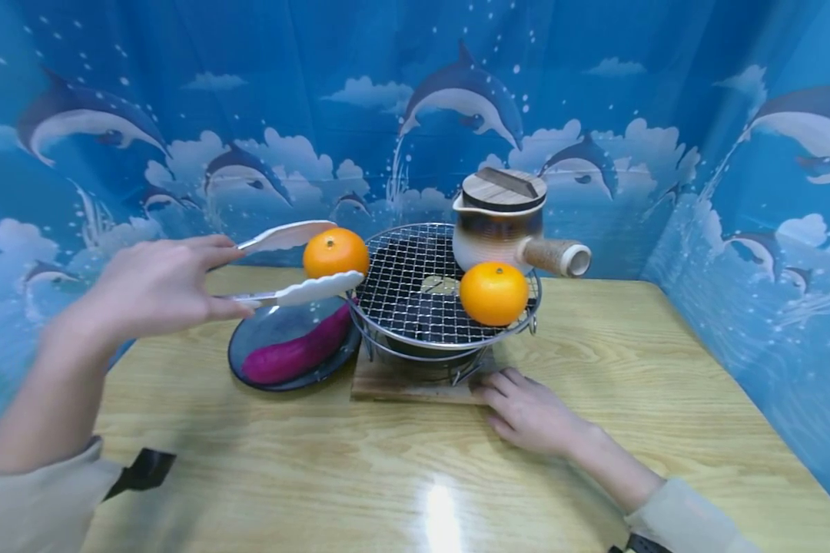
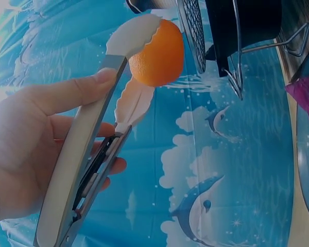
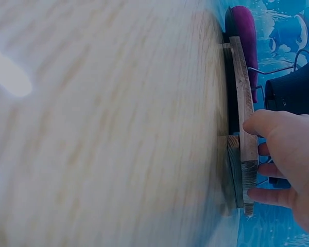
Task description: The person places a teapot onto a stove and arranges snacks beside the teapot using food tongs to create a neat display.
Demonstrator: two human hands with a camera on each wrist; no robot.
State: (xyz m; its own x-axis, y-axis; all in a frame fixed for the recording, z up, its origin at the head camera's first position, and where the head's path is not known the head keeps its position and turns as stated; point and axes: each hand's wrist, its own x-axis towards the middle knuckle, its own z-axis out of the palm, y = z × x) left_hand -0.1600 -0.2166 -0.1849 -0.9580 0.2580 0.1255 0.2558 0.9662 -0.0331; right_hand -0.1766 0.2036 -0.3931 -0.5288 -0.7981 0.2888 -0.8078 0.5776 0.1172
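My left hand (image 1: 155, 288) grips metal tongs (image 1: 297, 290) with white scalloped tips, and the tongs clamp an orange (image 1: 335, 252) in the air just left of the grill. The left wrist view shows the same orange (image 2: 157, 53) between the tong tips (image 2: 136, 36). A second orange (image 1: 493, 293) lies on the round wire grill (image 1: 415, 288). My right hand (image 1: 529, 409) rests on the table with its fingers against the wooden board (image 1: 415, 384) under the grill; in the right wrist view those fingers (image 3: 270, 123) touch the board's edge (image 3: 243, 113).
A ceramic pot (image 1: 501, 219) with a wooden lid and side handle stands on the grill's far side. A dark plate (image 1: 277, 338) holding a purple eggplant (image 1: 297, 349) lies left of the grill. Blue dolphin-print cloth surrounds the wooden table (image 1: 415, 468).
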